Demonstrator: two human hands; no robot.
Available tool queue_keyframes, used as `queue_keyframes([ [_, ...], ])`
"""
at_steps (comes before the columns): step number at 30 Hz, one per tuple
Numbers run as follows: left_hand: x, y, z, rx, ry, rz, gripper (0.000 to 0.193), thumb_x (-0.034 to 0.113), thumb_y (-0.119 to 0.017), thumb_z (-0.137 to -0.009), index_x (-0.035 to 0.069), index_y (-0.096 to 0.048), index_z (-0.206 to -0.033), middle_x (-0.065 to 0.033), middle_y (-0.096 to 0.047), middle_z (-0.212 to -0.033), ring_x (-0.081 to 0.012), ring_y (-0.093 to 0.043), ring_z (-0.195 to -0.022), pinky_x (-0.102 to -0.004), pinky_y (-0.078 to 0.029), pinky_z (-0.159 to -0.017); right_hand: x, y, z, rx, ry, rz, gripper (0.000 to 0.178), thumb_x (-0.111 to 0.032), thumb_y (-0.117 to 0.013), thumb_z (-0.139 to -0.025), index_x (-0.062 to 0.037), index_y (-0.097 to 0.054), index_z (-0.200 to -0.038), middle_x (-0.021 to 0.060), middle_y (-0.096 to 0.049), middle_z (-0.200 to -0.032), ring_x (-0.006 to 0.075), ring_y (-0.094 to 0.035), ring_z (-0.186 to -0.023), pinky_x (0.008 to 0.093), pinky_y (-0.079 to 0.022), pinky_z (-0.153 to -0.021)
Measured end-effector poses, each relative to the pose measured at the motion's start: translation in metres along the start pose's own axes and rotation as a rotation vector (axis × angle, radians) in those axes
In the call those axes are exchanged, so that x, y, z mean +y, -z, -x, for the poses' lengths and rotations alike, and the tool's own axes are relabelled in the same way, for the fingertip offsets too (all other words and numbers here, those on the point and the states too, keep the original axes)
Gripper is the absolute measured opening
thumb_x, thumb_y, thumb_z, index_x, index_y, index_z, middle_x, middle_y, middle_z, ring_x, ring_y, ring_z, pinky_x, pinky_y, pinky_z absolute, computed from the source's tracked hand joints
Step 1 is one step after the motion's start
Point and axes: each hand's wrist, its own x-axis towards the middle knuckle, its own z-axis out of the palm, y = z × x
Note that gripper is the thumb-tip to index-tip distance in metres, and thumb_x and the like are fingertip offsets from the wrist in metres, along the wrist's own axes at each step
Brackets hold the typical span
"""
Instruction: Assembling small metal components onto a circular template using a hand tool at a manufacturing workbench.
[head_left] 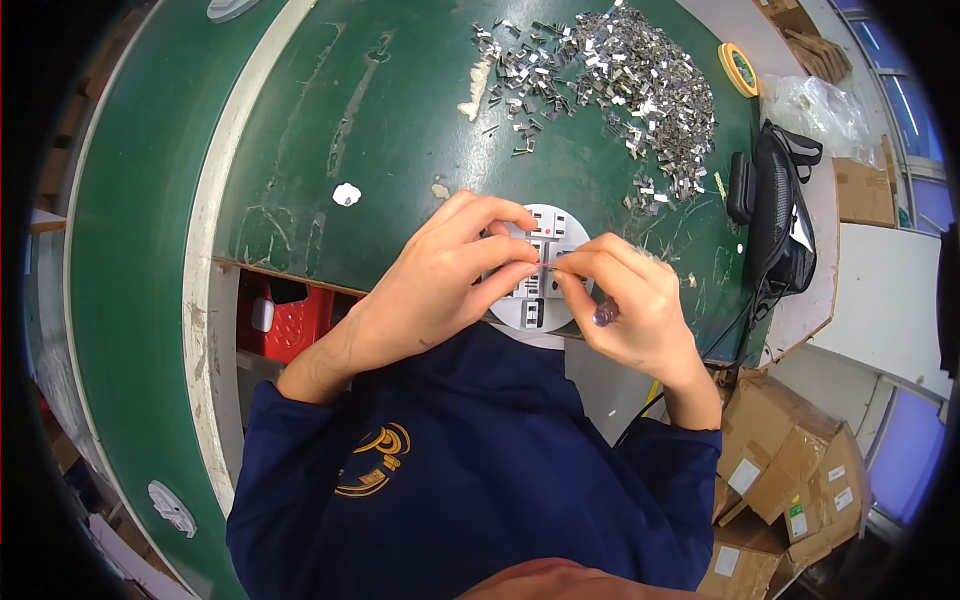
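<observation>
A round white plastic part [512,314] with dark slots and raised blocks lies at the near edge of the green table, partly hidden by my fingers. Over it, my left hand [445,262] is closed, thumb and index finger pinched at one end of a thin reddish strand [544,265]. My right hand [635,305] meets it from the other side, its thumb and index finger closed near the strand's other end. A tool with a see-through purple handle [605,313] sits in the right palm; its tip is hidden.
Small metal clips [650,80] are heaped at the far right of the green table [300,150]. Beside them are a yellow tape roll [738,69] and a black bag [782,220]. Cardboard boxes [770,450] stand low at right. A green belt [130,300] runs along the left.
</observation>
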Motion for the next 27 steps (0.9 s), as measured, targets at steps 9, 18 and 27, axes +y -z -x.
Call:
queue_keyframes([
  [9,-0.001,-0.002,0.005,0.055,0.007,0.001,0.013,0.001,-0.073,-0.075,0.002,-0.066,-0.086,-0.007,-0.063,-0.1,-0.0241,-0.06,-0.087,-0.0335,-0.051,-0.075,0.004,-0.001,-0.011,-0.194,-0.011,0.006,0.015,0.008,-0.066,-0.072,0.0,-0.062,-0.085,0.0115,-0.06,-0.078,0.0289,-0.061,-0.063,0.0359,-0.049,-0.053],
  [18,-0.003,-0.003,0.005,0.073,-0.017,-0.025,0.018,-0.001,-0.074,-0.073,0.002,-0.067,-0.09,-0.0077,-0.064,-0.101,-0.0243,-0.061,-0.089,-0.0327,-0.05,-0.075,-0.004,0.009,-0.043,-0.461,-0.031,0.037,0.016,0.008,-0.059,-0.067,0.003,-0.06,-0.082,0.0159,-0.059,-0.079,0.0369,-0.06,-0.07,0.0425,-0.049,-0.061],
  [27,-0.002,-0.003,0.007,0.086,-0.012,-0.004,0.021,-0.002,-0.074,-0.072,0.002,-0.068,-0.092,-0.0074,-0.065,-0.101,-0.0242,-0.061,-0.089,-0.0323,-0.05,-0.075,-0.004,0.019,-0.044,-0.497,-0.079,-0.031,0.015,0.007,-0.06,-0.067,0.0035,-0.06,-0.082,0.0175,-0.059,-0.078,0.0389,-0.061,-0.075,0.0434,-0.049,-0.065],
])
